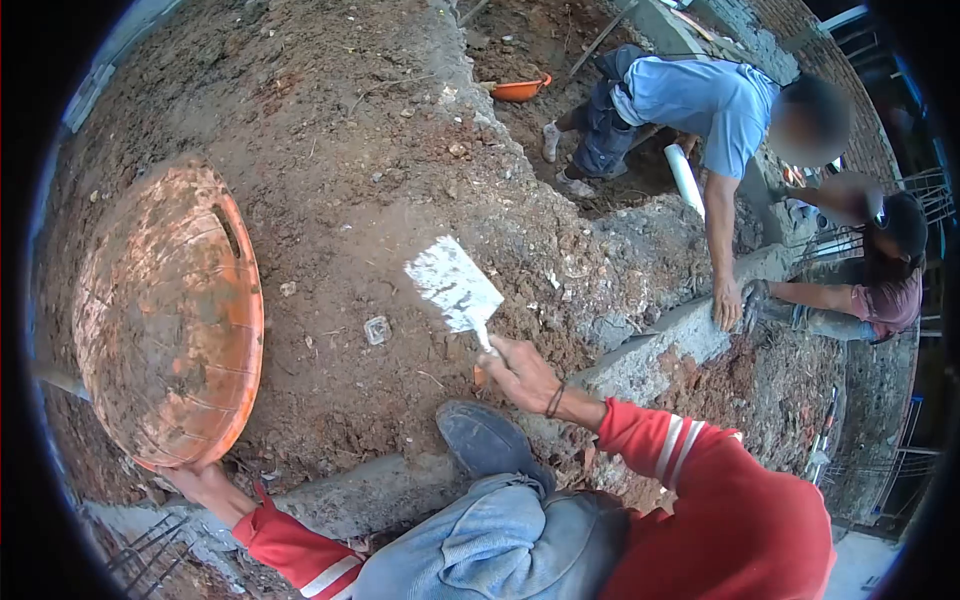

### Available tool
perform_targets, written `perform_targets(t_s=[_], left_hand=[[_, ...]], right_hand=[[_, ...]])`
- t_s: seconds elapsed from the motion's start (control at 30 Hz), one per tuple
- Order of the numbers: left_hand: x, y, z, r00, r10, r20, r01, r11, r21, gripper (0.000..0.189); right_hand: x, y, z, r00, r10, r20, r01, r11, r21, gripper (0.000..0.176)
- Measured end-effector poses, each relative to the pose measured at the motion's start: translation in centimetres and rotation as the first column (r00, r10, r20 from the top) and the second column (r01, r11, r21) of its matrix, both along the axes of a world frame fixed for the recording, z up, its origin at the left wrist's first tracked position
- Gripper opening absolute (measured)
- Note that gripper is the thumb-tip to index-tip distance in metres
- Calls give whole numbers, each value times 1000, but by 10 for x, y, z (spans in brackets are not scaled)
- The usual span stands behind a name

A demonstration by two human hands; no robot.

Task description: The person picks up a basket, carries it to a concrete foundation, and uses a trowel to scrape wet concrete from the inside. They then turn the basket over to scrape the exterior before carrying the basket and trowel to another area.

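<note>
My left hand (205, 490) grips the lower rim of a large orange basin (165, 310), which is tipped up on its side and smeared with mud and mortar. The fingertips of that hand are partly hidden behind the rim. In my right hand (525, 375), closed around the handle, is a trowel (455, 285). Its flat blade is coated with whitish mortar and points away from me above the soil. Below the trowel my dark boot (490, 440) rests beside the low concrete edge.
A person in a blue shirt (690, 100) leans over a pit, one hand on a concrete beam (690, 335). Another person (885, 280) crouches at its far side. A white pipe (685, 178) and a smaller orange basin (520, 90) are in the pit. Rebar (150, 550) sticks out lower left.
</note>
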State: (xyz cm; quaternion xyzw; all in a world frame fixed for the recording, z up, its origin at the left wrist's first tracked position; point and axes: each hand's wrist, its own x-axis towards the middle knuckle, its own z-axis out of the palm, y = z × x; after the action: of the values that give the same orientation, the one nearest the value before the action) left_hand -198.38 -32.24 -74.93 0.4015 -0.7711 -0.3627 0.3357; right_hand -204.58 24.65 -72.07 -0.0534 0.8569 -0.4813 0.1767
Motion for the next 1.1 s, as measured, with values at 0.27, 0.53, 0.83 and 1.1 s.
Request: perform_targets(t_s=[0.27, 0.53, 0.83, 1.1], left_hand=[[-101, 60, 195, 798, 235, -555, -4, 923, 385, 64], [-80, 34, 176, 775, 135, -618, -9, 979, 204, 59], [-92, 1, 156, 860, -2, -511, 51, 995, 81, 47], [-70, -2, 178, 983, -117, -144, 90, 979, -183, 44]], right_hand=[[164, 145, -15, 736, -378, 562, 272, 925, 266, 37], [255, 238, 47, 865, -54, 498, -285, 765, 578, 31], [200, 170, -4, 995, -39, 92, -49, 618, 785, 29], [258, 159, 114, 898, -172, 404, -247, 564, 788, 25]])
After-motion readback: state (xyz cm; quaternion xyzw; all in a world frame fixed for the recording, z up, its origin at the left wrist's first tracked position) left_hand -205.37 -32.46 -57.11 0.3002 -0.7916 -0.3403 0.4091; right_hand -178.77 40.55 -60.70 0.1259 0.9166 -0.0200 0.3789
